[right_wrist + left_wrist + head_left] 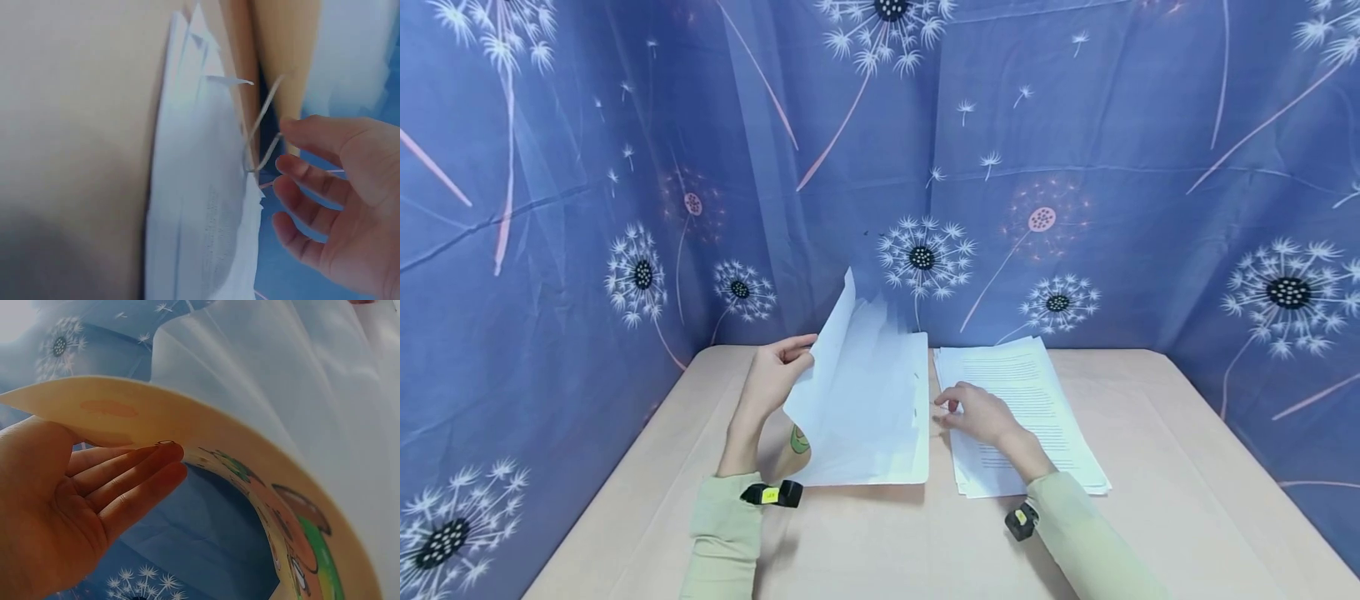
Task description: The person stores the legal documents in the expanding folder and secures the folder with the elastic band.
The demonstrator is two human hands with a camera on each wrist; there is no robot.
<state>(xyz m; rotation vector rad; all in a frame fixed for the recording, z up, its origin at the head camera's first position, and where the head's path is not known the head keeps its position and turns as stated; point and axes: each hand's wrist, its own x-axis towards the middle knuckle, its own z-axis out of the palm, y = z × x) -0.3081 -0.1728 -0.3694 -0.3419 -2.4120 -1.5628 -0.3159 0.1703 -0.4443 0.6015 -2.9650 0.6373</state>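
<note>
My left hand [777,375] holds up the raised cover of a folder [922,454], white inside. In the left wrist view, the left hand [81,494] has its fingers under the tan cover [250,440], which carries cartoon pictures; the thumb is mostly hidden. My right hand [977,412] is over the left edge of a stack of printed sheets [1060,433]. Thin fastener strips [264,119] rise from the sheets' edge in the right wrist view. There, the right hand [350,200] has its thumb tip right by one strip, its fingers loosely bent and apart.
The folder and sheets lie side by side on a pale tabletop [865,542], a narrow gap between them. Blue cloth [850,208] with dandelion prints hangs behind and at both sides. Small slots [915,412] show near the folder's right edge.
</note>
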